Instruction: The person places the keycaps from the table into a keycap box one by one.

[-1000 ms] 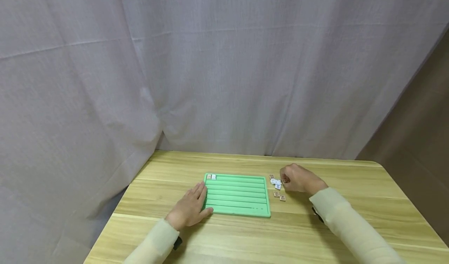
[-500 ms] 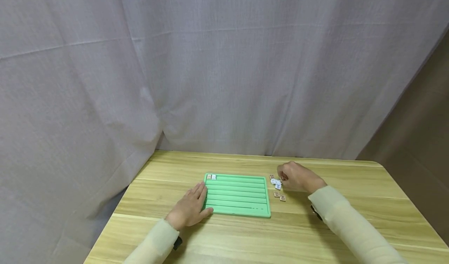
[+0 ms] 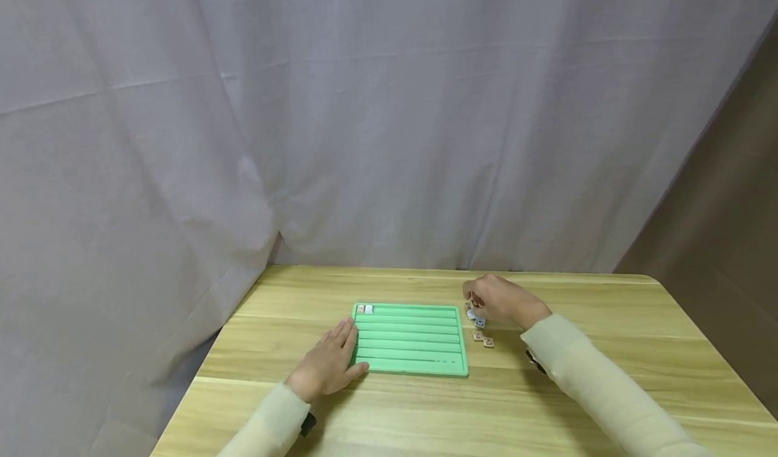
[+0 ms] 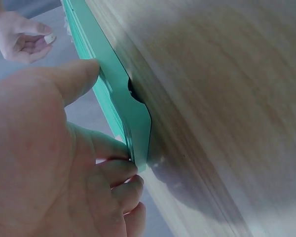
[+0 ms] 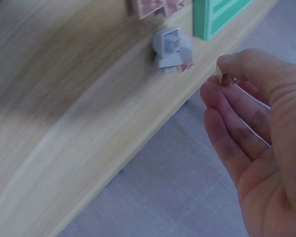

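Note:
My left hand rests at the left edge of a green ridged tray, fingers extended along its side, thumb at the front corner. In the left wrist view, thumb and fingertips touch the tray's rim. My right hand pinches a small light tile with reddish-brown sides between thumb and fingers, raised above the table right of the tray. Partly hidden under that hand lie white-and-blue tiles. A pair of brownish tiles lies nearer me. Two tiles sit in the tray's far-left corner.
A wood-grain table carries everything. A grey curtain hangs behind its far edge and down the left side. A brown surface rises at the right.
My right hand has moved left toward the tray, carrying the tile past the small pile. The left hand stays at the tray's edge. The head view has shifted slightly.

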Available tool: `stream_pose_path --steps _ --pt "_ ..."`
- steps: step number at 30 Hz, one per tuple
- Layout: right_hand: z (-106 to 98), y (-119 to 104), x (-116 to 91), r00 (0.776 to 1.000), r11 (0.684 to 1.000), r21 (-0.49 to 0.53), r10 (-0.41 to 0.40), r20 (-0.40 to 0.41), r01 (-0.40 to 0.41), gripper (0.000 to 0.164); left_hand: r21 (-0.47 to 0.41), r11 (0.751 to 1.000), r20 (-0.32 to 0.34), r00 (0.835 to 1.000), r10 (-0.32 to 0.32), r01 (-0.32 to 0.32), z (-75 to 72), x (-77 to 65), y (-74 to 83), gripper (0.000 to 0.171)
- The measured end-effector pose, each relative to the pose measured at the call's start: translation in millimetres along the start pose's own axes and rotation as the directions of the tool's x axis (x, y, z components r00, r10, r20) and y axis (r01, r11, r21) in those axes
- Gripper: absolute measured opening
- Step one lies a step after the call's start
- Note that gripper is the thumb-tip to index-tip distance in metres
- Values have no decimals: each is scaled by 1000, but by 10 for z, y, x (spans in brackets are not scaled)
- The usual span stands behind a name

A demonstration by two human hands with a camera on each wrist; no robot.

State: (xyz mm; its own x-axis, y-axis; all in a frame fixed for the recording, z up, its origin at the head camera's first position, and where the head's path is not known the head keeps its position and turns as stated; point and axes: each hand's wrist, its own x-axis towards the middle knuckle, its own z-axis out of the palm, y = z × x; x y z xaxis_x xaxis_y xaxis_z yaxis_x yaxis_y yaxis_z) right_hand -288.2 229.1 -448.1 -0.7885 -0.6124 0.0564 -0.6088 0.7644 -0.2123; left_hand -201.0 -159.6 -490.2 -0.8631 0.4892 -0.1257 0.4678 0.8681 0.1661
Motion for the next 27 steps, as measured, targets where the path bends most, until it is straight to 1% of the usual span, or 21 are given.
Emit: stream_pose_path --steps 3,6,13,21,27 --pt "-9 -30 28 1000 1000 1 -9 -9 9 12 0 1000 -12 1000 5 -5 -1 9 0 83" --pt "-25 -59 43 1000 1000 -3 -25 -16 25 17 4 1000 -14 1000 9 -9 -1 19 5 83" --pt "-33 -133 141 996 997 3 -80 -35 80 10 8 1000 3 1000 3 -3 -19 18 -17 83" --pt "-48 -210 255 987 987 28 -154 -48 156 10 5 1000 15 1000 -12 12 -20 12 -9 84" --pt "-45 -270 307 989 988 51 -143 -45 146 10 10 1000 15 1000 -5 5 -20 19 0 83"
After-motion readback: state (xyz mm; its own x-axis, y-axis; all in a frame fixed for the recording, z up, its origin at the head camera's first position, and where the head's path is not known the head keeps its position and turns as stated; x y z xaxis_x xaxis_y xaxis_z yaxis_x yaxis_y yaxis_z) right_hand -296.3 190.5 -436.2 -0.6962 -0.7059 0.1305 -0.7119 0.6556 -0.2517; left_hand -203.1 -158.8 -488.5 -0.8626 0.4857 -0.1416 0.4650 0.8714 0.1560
